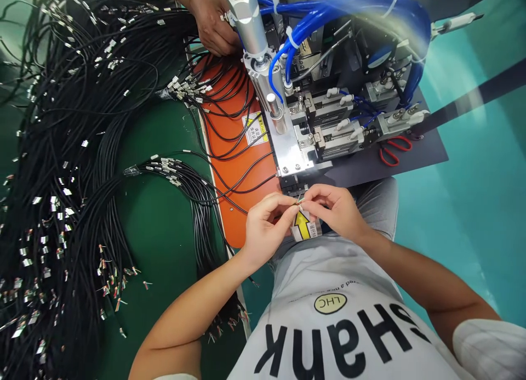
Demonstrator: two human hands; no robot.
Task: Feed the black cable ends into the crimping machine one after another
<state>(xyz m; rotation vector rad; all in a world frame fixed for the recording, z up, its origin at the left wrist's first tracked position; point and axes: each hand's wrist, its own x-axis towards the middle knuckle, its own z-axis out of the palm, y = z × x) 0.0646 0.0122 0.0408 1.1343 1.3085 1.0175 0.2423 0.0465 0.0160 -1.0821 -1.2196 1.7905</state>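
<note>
Both hands meet in front of my body at the near end of a metal machine (pixel 290 149) with air cylinders. My left hand (pixel 269 221) pinches the end of a black cable with thin coloured wires (pixel 299 202) between thumb and forefinger. Against the same wires, the fingertips of my right hand (pixel 332 207) are closed in a pinch. The wires are tiny, and my fingers cover part of them. Just below the fingertips shows a label with a yellow arrow (pixel 303 225). Black cables (pixel 242 191) run across the orange plate (pixel 234 226) left of the machine.
Bundled black cables (pixel 168 169) lie on the green table (pixel 156 270), with a large heap (pixel 53 149) at left. Another person's hand (pixel 216 23) is at the machine's far side. Thick blue hoses (pixel 349 7) arch over it. Red-handled scissors (pixel 392 151) lie at right.
</note>
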